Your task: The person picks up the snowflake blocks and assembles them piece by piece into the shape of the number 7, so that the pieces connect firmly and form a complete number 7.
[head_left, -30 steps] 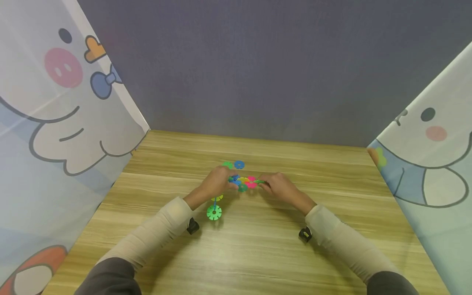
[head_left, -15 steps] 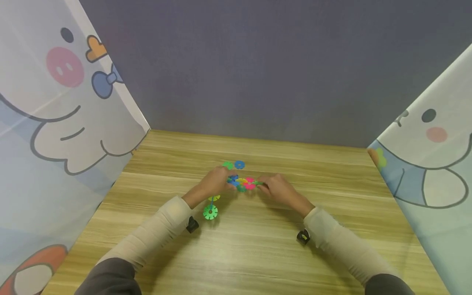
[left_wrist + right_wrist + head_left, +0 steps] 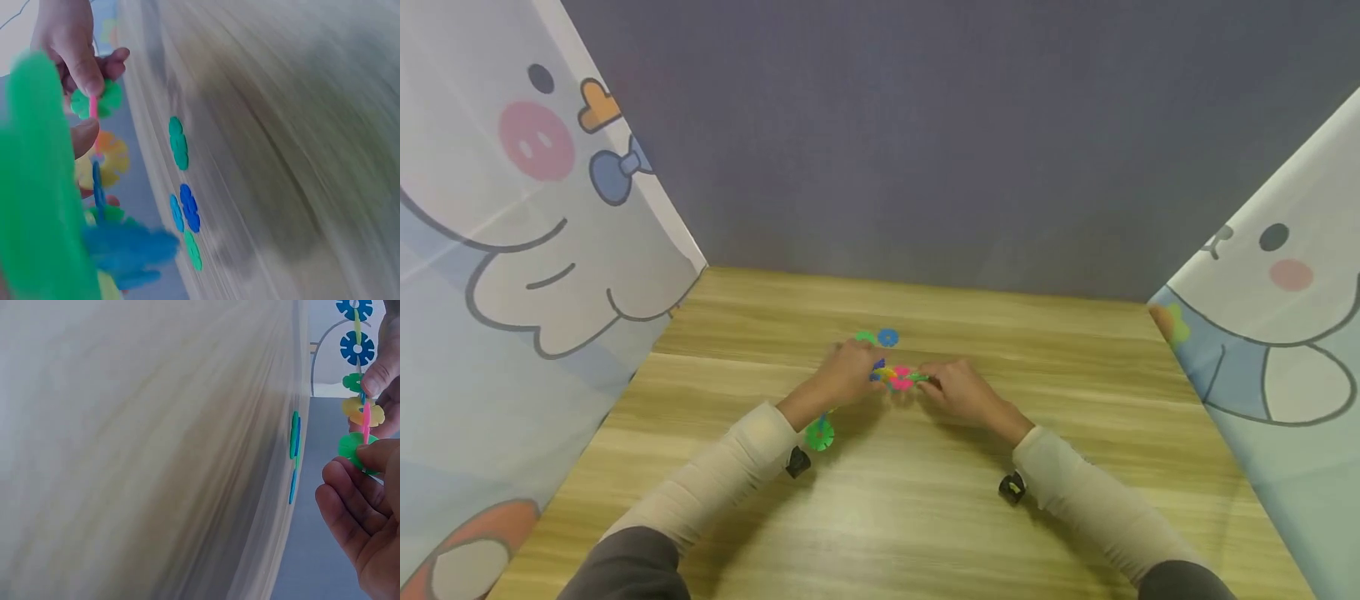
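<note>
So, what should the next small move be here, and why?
Probably a gentle push from the right hand, pressing the green disc firmly into the pink disc. That hand pinches the green disc, which meets the pink one crosswise, and the left hand holds the rest of the chain. How deep the joint sits is too small to tell.

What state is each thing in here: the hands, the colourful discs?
Left hand: gripping the disc chain.
Right hand: pinching the end green disc.
Disc chain: raised off the table.
Pink disc: meeting the end green disc; fully slotted or not, I can't tell.
Loose blue disc: flat on the table.
Loose green disc: flat on the table.
</note>
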Motion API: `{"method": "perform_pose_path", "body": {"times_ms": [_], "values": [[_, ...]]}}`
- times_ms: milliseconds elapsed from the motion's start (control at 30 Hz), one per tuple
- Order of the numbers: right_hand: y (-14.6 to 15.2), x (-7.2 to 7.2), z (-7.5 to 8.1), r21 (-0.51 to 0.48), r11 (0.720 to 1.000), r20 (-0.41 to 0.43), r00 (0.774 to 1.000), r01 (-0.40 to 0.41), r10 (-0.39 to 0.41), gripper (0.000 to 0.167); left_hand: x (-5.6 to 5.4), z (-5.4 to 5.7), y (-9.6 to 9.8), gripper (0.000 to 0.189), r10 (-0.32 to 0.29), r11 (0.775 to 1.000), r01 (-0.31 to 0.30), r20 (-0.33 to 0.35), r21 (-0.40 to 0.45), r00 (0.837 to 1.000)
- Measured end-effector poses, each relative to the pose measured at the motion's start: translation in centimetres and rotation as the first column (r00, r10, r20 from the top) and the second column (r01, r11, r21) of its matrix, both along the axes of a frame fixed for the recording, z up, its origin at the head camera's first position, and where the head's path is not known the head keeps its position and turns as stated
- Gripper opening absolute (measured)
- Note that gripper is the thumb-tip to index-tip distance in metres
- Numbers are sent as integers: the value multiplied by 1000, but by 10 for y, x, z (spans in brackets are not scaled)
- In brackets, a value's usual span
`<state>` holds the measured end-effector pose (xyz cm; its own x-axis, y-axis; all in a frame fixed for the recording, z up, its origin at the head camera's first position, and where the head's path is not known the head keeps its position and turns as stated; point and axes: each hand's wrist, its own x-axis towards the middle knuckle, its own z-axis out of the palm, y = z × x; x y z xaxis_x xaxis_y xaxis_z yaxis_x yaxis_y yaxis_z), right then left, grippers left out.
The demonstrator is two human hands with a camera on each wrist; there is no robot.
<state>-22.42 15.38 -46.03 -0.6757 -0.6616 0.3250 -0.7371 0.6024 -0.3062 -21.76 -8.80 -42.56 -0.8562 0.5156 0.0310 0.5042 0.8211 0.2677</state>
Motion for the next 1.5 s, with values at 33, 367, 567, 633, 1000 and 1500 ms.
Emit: {"method": "perform_pose_path", "body": {"times_ms": [33,367,567,633,1000,1500], "values": [[-1,1,-1,2,1000,12,1000,-3,3,10,1,-1,2,62,-6,1000,6,9,7,1000],[-8,6,-5,-18,1000,58,998,18,-17,7,7,-9,11,61,-69,997,69,-8,35,998],[-9,6,-4,-22,1000,56,998,5,-4,6,7,-8,12,50,-89,994,90,-14,56,996],[-9,6,-4,-25,1000,62,998,1,1,7,6,-7,12,48,-86,995,87,-10,46,996],[-9,5,-1,-57,997,188,981,53,-41,12,4,-6,5,53,-87,993,87,-3,78,996],[-7,-14,4,-96,987,303,948,131,-96,22,7,-6,-6,49,-74,996,74,17,43,997]]}}
